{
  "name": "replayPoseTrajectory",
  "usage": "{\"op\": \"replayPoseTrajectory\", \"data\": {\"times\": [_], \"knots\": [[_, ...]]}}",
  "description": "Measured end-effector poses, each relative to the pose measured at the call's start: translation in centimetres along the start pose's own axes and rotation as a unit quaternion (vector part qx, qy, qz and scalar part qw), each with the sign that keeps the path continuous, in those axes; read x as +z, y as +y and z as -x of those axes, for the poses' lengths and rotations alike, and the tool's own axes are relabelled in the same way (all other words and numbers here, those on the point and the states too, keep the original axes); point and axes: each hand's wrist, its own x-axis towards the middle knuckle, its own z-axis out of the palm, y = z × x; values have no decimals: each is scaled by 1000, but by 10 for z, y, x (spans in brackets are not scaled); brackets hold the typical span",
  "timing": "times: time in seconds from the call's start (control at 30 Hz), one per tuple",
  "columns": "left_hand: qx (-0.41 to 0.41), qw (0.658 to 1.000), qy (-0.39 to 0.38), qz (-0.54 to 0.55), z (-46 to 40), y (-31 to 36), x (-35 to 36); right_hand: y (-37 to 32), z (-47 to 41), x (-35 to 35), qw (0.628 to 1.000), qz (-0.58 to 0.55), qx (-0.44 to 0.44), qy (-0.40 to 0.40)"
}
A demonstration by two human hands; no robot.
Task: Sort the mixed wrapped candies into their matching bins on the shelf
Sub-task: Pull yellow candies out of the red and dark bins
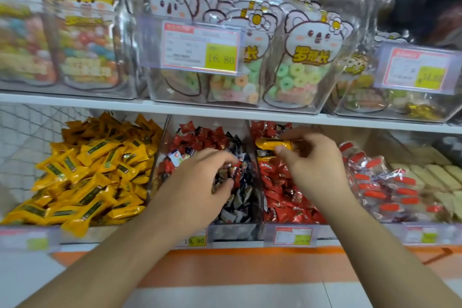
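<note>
My right hand (pixel 310 165) pinches a yellow wrapped candy (pixel 271 144) between thumb and fingers, lifted just above the bin of red candies (pixel 282 197). A second yellow candy (pixel 265 158) lies among the red ones below it. My left hand (pixel 200 182) reaches into the middle bin of mixed red and dark wrapped candies (pixel 207 140), its curled fingers gripping a few small dark and red pieces (pixel 228 172). The bin of yellow candies (pixel 95 175) fills the left of the lower shelf.
Clear dividers (pixel 251 137) separate the bins. To the right lie red-and-clear packets (pixel 380 180) and pale wafer bars (pixel 435 175). The upper shelf (pixel 225 110) carries clear boxes of bagged sweets with price tags (pixel 200 45). Price labels (pixel 292 235) line the lower shelf's front edge.
</note>
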Motion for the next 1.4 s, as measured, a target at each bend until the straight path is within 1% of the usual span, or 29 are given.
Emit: {"op": "replayPoseTrajectory", "data": {"times": [0.13, 0.23, 0.33, 0.4, 0.47, 0.53, 0.63, 0.7, 0.73, 0.8, 0.87, 0.97, 1.07, 1.17, 1.27, 1.33, 1.4], "knots": [[-16, 999, 24, 14, 11, -1, -7, -24, 20, 10, 998, -48, -27, -42], [-40, 997, 50, 31, 18, -3, -19, -44, 36, 28, 990, -65, -63, -111], [-48, 998, 46, 18, 24, -12, -35, -58, 50, 49, 979, -99, -68, -168], [-69, 997, 40, 8, 29, -20, -47, -63, 54, 60, 972, -118, -61, -192], [-94, 994, 61, -10, 32, -31, -61, -64, 54, 68, 972, -112, -69, -194], [-119, 986, 111, -39, 31, -47, -77, -64, 52, 73, 977, -74, -85, -181], [-164, 966, 162, -121, 24, -78, -97, -65, 52, 77, 980, -34, -99, -166], [-186, 957, 155, -158, 23, -91, -101, -64, 53, 78, 981, -16, -110, -162], [-187, 960, 142, -156, 22, -91, -101, -62, 54, 78, 980, -9, -115, -161], [-162, 972, 115, -122, 21, -85, -95, -60, 54, 76, 980, 1, -119, -161], [-121, 984, 94, -95, 20, -74, -85, -57, 53, 73, 980, 4, -122, -158], [-63, 992, 75, -74, 16, -59, -66, -50, 49, 62, 982, 0, -124, -143], [-25, 997, 57, -47, 11, -45, -47, -39, 41, 41, 988, 1, -104, -114], [7, 999, 36, -31, 5, -29, -27, -19, 29, 15, 995, 12, -69, -64], [27, 999, 12, -25, -2, -15, -6, 3, 11, -7, 996, 84, -39, -12], [42, 999, -11, -10, -8, -6, 5, 13, 0, -15, 989, 144, -30, -9], [56, 998, -33, -1, -14, 1, 15, 20, -10, -17, 982, 182, -37, -32]]}}
